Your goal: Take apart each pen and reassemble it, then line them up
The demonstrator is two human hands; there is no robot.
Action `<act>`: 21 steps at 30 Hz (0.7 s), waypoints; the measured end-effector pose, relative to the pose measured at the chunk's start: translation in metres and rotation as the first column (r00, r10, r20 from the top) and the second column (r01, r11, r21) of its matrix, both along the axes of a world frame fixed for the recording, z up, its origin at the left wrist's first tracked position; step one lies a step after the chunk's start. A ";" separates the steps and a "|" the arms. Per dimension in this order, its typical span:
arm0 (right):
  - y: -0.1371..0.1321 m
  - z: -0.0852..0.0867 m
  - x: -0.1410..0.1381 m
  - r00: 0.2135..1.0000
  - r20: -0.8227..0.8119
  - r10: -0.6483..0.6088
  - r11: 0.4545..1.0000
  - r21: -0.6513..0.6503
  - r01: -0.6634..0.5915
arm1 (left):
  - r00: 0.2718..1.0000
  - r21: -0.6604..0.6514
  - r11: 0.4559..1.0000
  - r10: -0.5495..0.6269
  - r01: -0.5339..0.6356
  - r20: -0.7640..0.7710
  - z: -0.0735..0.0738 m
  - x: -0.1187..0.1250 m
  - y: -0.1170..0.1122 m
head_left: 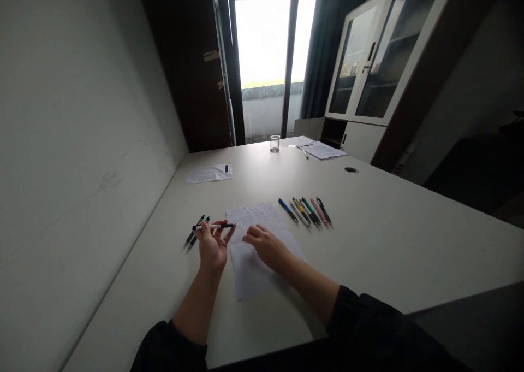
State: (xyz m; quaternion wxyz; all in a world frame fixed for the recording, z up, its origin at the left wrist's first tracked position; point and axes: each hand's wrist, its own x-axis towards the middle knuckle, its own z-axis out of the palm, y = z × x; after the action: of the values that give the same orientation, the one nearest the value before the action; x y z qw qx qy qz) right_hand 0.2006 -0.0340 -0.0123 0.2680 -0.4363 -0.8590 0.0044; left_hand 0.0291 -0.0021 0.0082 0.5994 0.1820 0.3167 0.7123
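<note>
Nearest, the left hand (213, 249) is raised over the worktop (388, 252). Its grip is clamped on a white pen (213, 226), which lies level across the fingertips with its dark tip pointing to 3 o'clock. Just at 3 o'clock of it, the right hand (268, 245) rests palm-down on a written sheet (251, 276), its grip loose, fingers apart and holding nothing. At 10 o'clock of the left hand, a few dark pens (193, 236) lie on the worktop. Farther off, at 1 o'clock of the sheet, a row of pens (305, 211) lies side by side. Beyond are a folded paper (209, 173) at 11 o'clock and a cable hole (351, 170) at 1 o'clock. A glass (274, 143) and loose papers (323, 150) sit near the far edge.
</note>
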 end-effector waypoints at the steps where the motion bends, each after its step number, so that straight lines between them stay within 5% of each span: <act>1: -0.001 0.001 -0.002 0.997 0.067 0.024 1.000 0.009 -0.024 | 1.000 -0.001 1.000 0.001 -0.001 0.000 0.000 0.000 0.000; 8: -0.006 0.005 -0.005 0.967 0.237 0.094 0.995 -0.002 -0.096 | 1.000 -0.007 1.000 0.002 -0.002 -0.004 0.003 0.001 -0.002; 14: -0.003 0.004 -0.001 0.998 -0.043 -0.056 0.998 -0.017 0.055 | 0.998 -0.006 0.998 -0.068 0.068 -0.012 -0.003 0.001 -0.001; 21: 0.000 0.004 0.002 0.928 -0.276 -0.250 0.968 -0.079 0.237 | 0.966 0.007 0.968 -0.251 0.252 -0.069 -0.008 0.005 -0.005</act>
State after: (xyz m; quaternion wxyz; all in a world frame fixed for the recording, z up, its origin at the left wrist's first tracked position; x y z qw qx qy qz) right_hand 0.2026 -0.0339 -0.0079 0.3772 -0.5401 -0.7505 0.0528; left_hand 0.0342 -0.0070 0.0004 0.6723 0.2495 0.3056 0.6263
